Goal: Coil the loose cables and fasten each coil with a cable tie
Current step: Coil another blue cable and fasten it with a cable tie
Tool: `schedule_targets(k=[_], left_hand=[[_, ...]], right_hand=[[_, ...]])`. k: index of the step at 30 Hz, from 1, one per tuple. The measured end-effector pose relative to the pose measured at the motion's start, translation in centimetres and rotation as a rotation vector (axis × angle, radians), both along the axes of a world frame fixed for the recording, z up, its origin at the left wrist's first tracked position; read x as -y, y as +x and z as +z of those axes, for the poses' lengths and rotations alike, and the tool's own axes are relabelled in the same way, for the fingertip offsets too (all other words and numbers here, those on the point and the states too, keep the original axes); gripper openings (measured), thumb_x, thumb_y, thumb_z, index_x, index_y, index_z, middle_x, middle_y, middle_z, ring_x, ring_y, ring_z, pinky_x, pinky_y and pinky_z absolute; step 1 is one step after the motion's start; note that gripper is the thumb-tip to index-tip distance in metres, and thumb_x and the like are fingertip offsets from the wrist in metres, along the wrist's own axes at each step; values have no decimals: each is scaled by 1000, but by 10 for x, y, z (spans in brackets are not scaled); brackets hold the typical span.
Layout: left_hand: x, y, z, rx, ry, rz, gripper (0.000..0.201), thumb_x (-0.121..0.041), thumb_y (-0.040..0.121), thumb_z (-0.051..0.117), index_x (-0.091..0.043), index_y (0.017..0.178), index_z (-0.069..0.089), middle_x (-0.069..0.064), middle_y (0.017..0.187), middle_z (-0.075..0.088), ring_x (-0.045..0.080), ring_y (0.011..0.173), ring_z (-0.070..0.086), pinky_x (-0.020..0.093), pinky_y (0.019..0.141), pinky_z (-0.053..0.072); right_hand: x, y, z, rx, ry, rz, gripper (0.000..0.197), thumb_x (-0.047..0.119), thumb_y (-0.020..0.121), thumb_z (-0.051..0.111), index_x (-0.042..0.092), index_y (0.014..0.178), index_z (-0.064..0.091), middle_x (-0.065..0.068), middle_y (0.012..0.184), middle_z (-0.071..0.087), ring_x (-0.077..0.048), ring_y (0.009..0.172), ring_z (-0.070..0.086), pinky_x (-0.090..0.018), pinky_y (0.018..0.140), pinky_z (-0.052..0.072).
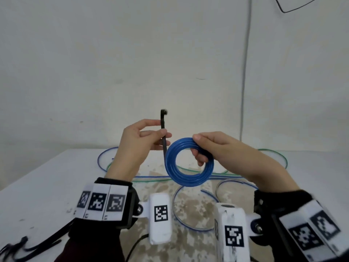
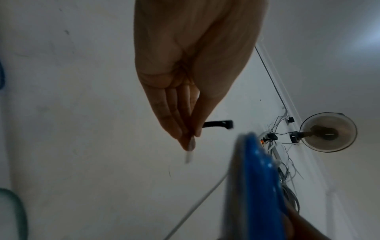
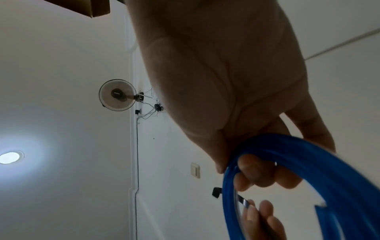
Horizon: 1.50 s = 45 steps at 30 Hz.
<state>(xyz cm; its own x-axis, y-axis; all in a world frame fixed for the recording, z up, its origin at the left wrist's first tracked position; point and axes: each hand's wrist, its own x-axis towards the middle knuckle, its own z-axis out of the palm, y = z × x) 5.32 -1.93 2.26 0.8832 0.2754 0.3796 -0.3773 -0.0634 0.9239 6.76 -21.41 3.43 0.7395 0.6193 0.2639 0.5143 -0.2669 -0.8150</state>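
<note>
Blue cable coil [image 1: 189, 162] gripped by right hand [image 1: 217, 148], left hand [image 1: 139, 140] fingers pinching black cable tie [image 1: 163, 133], apparently touching coil's edge.

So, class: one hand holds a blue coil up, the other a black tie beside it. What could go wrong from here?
1. The right hand grips the blue coil at one spot only; the free turns could spring apart before they are bound.
2. The left hand only pinches the black cable tie, so it might slip or twist while threading.
3. Loose cables lie on the table just below; the tie could snag one.
</note>
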Motion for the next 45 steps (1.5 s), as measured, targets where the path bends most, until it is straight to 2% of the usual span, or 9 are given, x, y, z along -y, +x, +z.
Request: schedule_targets(k=[6, 14, 19, 23, 32, 36, 39, 43, 45], left_hand=[[13, -12, 7, -41, 32, -116, 5, -3, 87, 63, -6, 87, 60, 9, 71, 69, 16, 52, 65, 21, 53, 51], [20, -18, 13, -33, 116, -139, 23, -15, 99, 45, -7, 86, 62, 11, 61, 63, 24, 56, 66, 28, 57, 54], [27, -19, 11, -51, 187, -210, 33, -17, 100, 43, -4, 81, 67, 16, 72, 66, 18, 60, 64, 28, 61, 56], [30, -16, 8, -65, 162, -225, 21, -16, 98, 48, -1, 101, 62, 15, 70, 64, 19, 53, 60, 25, 55, 53], [36, -14, 4, -20, 213, -263, 25, -12, 101, 39, 4, 104, 59, 15, 68, 55, 10, 37, 31, 27, 46, 39], [33, -12, 2, 37, 147, -183, 27, -11, 101, 40, 3, 104, 63, 6, 56, 49, 6, 36, 34, 22, 42, 36], [28, -10, 3, 44, 81, -165, 27, -13, 101, 42, 0, 103, 65, 1, 51, 51, 9, 40, 33, 20, 43, 36], [28, -12, 4, 26, 64, -195, 27, -14, 101, 43, 2, 104, 64, 11, 62, 50, 14, 46, 30, 20, 42, 35], [31, -15, 4, 23, 77, -227, 24, -13, 101, 43, 2, 100, 61, 7, 58, 51, 9, 39, 31, 20, 41, 34]], right_hand=[[-9, 1, -5, 71, -70, 23, 39, 28, 103, 34, 12, 74, 55, 4, 60, 49, -19, 68, 46, -30, 71, 40], [-6, 2, -3, 240, -68, -69, 40, 31, 103, 34, 15, 72, 55, 8, 58, 48, -17, 64, 45, -46, 73, 43], [-5, 4, -3, 271, -85, -88, 40, 32, 102, 35, 19, 69, 52, 9, 58, 49, -11, 62, 47, -41, 72, 43], [-3, 8, -5, 281, -72, -102, 39, 31, 102, 35, 18, 70, 53, 10, 58, 48, -5, 58, 46, -26, 65, 39], [-2, 11, -7, 264, -92, -146, 41, 36, 102, 34, 11, 84, 62, -1, 67, 60, -16, 62, 47, -40, 66, 42], [-2, 8, -6, 341, 28, -283, 13, 34, 92, 57, 23, 100, 57, 5, 87, 59, -9, 75, 54, -22, 72, 44], [7, -2, 3, 465, -79, -143, 33, 22, 80, 72, 37, 106, 59, 7, 102, 51, -9, 95, 50, -21, 87, 42], [0, -11, 8, 430, 1, -24, 7, 28, 81, 73, 28, 89, 71, 4, 88, 58, -10, 80, 53, -19, 77, 43], [-5, -12, 8, 470, 67, -44, 13, 25, 89, 65, 18, 77, 67, 11, 72, 59, -7, 68, 51, -23, 70, 42]])
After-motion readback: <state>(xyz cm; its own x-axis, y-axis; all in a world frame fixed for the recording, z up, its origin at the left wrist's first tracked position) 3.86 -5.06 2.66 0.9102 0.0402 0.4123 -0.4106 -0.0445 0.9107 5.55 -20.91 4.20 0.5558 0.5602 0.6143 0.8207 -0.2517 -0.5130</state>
